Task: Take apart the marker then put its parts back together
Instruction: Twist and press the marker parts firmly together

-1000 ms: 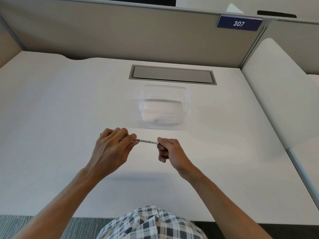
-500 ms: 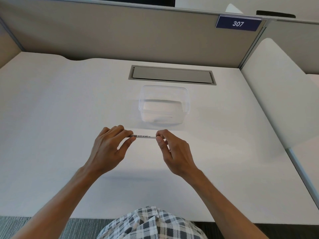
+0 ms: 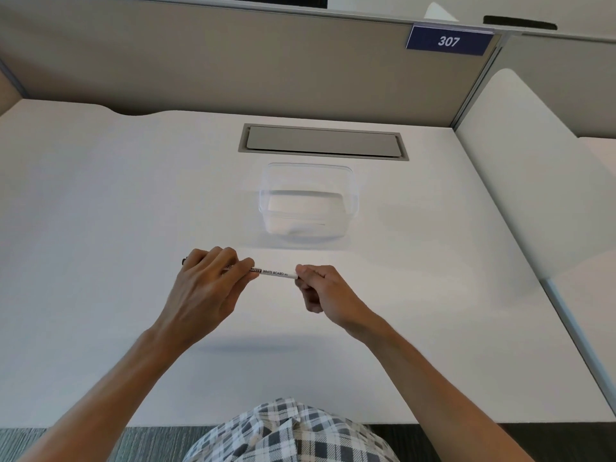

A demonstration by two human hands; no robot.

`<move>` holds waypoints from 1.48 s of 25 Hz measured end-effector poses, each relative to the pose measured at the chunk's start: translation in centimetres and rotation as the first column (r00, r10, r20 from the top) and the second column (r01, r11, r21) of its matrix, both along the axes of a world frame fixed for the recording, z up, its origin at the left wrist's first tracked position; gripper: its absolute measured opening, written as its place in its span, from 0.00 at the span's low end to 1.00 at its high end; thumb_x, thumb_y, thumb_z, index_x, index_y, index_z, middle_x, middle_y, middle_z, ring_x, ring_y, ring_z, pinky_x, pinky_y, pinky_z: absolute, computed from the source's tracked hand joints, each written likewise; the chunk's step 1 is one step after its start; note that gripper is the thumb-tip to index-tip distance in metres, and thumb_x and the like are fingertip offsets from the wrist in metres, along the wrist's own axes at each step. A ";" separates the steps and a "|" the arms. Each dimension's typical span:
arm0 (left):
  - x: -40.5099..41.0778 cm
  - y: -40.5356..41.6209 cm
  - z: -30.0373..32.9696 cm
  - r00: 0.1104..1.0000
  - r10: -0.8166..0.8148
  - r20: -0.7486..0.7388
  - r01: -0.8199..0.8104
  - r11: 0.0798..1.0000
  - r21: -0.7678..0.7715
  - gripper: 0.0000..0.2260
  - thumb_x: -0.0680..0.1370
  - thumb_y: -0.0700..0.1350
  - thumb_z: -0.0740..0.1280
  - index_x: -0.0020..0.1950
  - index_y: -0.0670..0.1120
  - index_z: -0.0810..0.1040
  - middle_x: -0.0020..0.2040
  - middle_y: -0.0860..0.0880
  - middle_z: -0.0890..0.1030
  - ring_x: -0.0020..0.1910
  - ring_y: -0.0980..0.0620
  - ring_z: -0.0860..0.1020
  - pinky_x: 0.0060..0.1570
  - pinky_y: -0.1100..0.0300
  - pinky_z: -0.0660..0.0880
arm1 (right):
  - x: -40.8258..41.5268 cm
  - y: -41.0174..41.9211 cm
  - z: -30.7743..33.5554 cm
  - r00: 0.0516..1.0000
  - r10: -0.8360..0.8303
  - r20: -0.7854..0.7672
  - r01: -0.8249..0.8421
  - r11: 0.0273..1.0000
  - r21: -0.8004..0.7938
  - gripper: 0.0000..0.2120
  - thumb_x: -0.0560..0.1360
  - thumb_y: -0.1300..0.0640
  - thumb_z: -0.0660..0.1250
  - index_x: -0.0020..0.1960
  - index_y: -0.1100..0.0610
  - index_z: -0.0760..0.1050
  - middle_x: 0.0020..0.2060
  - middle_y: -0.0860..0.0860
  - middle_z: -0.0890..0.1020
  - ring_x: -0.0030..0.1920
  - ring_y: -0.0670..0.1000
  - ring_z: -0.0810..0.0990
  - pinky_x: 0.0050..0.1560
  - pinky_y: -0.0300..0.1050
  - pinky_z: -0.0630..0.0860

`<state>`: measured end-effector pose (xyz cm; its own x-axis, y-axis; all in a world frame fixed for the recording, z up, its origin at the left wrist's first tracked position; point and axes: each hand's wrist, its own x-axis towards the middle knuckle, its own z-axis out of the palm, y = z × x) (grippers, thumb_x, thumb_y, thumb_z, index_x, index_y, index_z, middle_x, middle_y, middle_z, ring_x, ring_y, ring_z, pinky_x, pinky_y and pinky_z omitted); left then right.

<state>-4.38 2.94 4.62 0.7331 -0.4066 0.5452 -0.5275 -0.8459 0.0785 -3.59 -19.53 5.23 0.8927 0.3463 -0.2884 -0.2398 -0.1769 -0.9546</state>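
an office cubicle is shown: a white worktop [image 3: 100, 211] enclosed by grey partition panels [image 3: 200, 61], a numbered plate "307" [image 3: 448, 41], a cable hatch [image 3: 322, 142].

Person, head view: bare left hand [image 3: 203, 295] and bare right hand [image 3: 325, 291], forearms uncovered, no sleeves, rings or watch visible. Checked woven garment [image 3: 290, 431], white with grey and dark-grey squares, lower centre of frame.

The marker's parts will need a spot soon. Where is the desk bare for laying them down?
Bare desk lies left of the clear container, and right of it up to the side panel. Crowded only mid-desk: left hand, right hand, marker.
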 end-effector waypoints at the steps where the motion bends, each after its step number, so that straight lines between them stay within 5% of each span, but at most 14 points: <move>1: -0.1 0.0 -0.1 1.000 -0.002 0.027 0.001 1.000 0.029 0.09 0.81 0.45 0.62 0.48 0.43 0.79 0.36 0.48 0.74 0.33 0.47 0.72 0.39 0.57 0.62 | 0.1 -0.1 0.1 0.998 0.021 -0.053 -0.021 1.000 0.005 0.21 0.85 0.56 0.55 0.33 0.53 0.60 0.29 0.48 0.60 0.26 0.47 0.59 0.27 0.36 0.59; 6: -0.3 -0.2 -0.7 0.997 0.017 -0.069 -0.020 0.999 -0.050 0.10 0.81 0.47 0.61 0.48 0.43 0.80 0.37 0.49 0.75 0.34 0.46 0.74 0.39 0.57 0.63 | -0.3 0.4 -0.2 0.993 -0.095 -0.068 0.095 0.995 0.000 0.22 0.84 0.53 0.57 0.31 0.54 0.64 0.27 0.47 0.63 0.27 0.49 0.61 0.28 0.38 0.62; 9: -0.2 -0.6 -0.6 0.986 0.022 -0.167 -0.047 0.988 -0.147 0.11 0.80 0.49 0.60 0.48 0.44 0.79 0.38 0.51 0.75 0.34 0.49 0.73 0.36 0.55 0.65 | -0.9 0.8 -0.6 0.933 -0.146 0.328 0.231 0.944 -0.237 0.20 0.83 0.47 0.56 0.33 0.50 0.64 0.25 0.44 0.67 0.27 0.48 0.64 0.32 0.44 0.65; 11: -0.1 -0.7 -0.5 0.975 0.012 -0.221 -0.059 0.976 -0.210 0.12 0.80 0.50 0.60 0.48 0.45 0.79 0.38 0.54 0.74 0.33 0.53 0.71 0.36 0.57 0.65 | -1.1 0.5 -0.8 0.795 -0.006 0.606 0.342 0.830 -0.440 0.16 0.82 0.46 0.54 0.38 0.50 0.65 0.26 0.45 0.66 0.28 0.49 0.64 0.30 0.43 0.63; 13: 0.0 -0.6 -0.4 0.961 -0.011 -0.277 -0.068 0.959 -0.276 0.11 0.80 0.51 0.60 0.48 0.47 0.79 0.37 0.58 0.71 0.33 0.57 0.69 0.38 0.62 0.64 | -1.2 0.3 -0.8 0.676 0.094 0.731 0.397 0.789 -0.469 0.14 0.82 0.49 0.52 0.42 0.54 0.68 0.31 0.44 0.68 0.29 0.48 0.64 0.28 0.44 0.64; 17: 0.2 -0.3 -0.1 0.945 -0.049 -0.322 -0.066 0.939 -0.337 0.11 0.79 0.52 0.60 0.48 0.50 0.79 0.37 0.57 0.72 0.35 0.60 0.69 0.40 0.65 0.63 | -1.1 0.2 -0.8 0.665 0.125 0.736 0.348 0.820 -0.454 0.14 0.83 0.49 0.51 0.44 0.54 0.68 0.33 0.44 0.68 0.30 0.49 0.64 0.29 0.43 0.64; 21: 0.0 -0.6 0.0 0.966 -0.023 -0.258 -0.065 0.943 -0.327 0.10 0.79 0.51 0.61 0.47 0.49 0.80 0.37 0.57 0.73 0.33 0.56 0.69 0.39 0.58 0.66 | -1.0 0.0 -0.6 0.764 0.083 0.639 0.235 0.888 -0.395 0.14 0.83 0.50 0.52 0.40 0.55 0.63 0.27 0.48 0.66 0.30 0.52 0.64 0.31 0.45 0.63; 24: -0.1 -0.5 -0.1 0.985 0.015 -0.173 -0.064 0.958 -0.278 0.09 0.79 0.49 0.63 0.47 0.47 0.81 0.36 0.53 0.74 0.32 0.52 0.69 0.36 0.53 0.66 | -0.9 0.4 -0.3 0.905 0.002 0.425 0.108 0.966 -0.234 0.16 0.83 0.53 0.54 0.38 0.58 0.62 0.26 0.51 0.67 0.29 0.55 0.64 0.31 0.50 0.63; 28: 0.0 0.0 -0.3 0.998 0.021 -0.067 -0.029 0.992 -0.124 0.08 0.79 0.46 0.65 0.47 0.45 0.81 0.36 0.49 0.75 0.31 0.48 0.72 0.36 0.55 0.64 | -0.3 0.4 0.1 0.996 -0.027 0.084 0.025 0.999 0.026 0.20 0.84 0.61 0.54 0.33 0.56 0.63 0.25 0.42 0.64 0.27 0.46 0.62 0.29 0.37 0.64; 30: 0.0 0.1 -0.3 0.997 0.023 -0.069 -0.030 0.994 -0.104 0.08 0.79 0.46 0.64 0.47 0.44 0.81 0.36 0.49 0.75 0.32 0.48 0.73 0.35 0.56 0.64 | -0.3 0.3 0.0 0.990 -0.030 0.139 0.037 0.998 -0.050 0.19 0.84 0.58 0.55 0.34 0.55 0.65 0.26 0.46 0.66 0.27 0.49 0.66 0.31 0.39 0.67; 34: -0.1 -0.2 0.0 0.983 0.006 -0.182 -0.046 0.975 -0.217 0.11 0.79 0.49 0.62 0.46 0.44 0.80 0.36 0.52 0.75 0.30 0.49 0.71 0.33 0.54 0.67 | -1.0 0.3 -0.4 0.849 0.061 0.525 0.211 0.871 -0.443 0.13 0.82 0.46 0.53 0.41 0.49 0.66 0.26 0.48 0.70 0.28 0.50 0.69 0.32 0.43 0.65; 37: -0.2 -0.4 0.3 0.972 -0.030 -0.235 -0.039 0.958 -0.286 0.12 0.80 0.50 0.60 0.46 0.46 0.79 0.36 0.56 0.72 0.29 0.50 0.70 0.31 0.54 0.69 | -0.8 0.2 -0.4 0.740 0.102 0.665 0.269 0.861 -0.432 0.14 0.82 0.46 0.51 0.41 0.51 0.65 0.26 0.45 0.67 0.29 0.48 0.67 0.30 0.40 0.61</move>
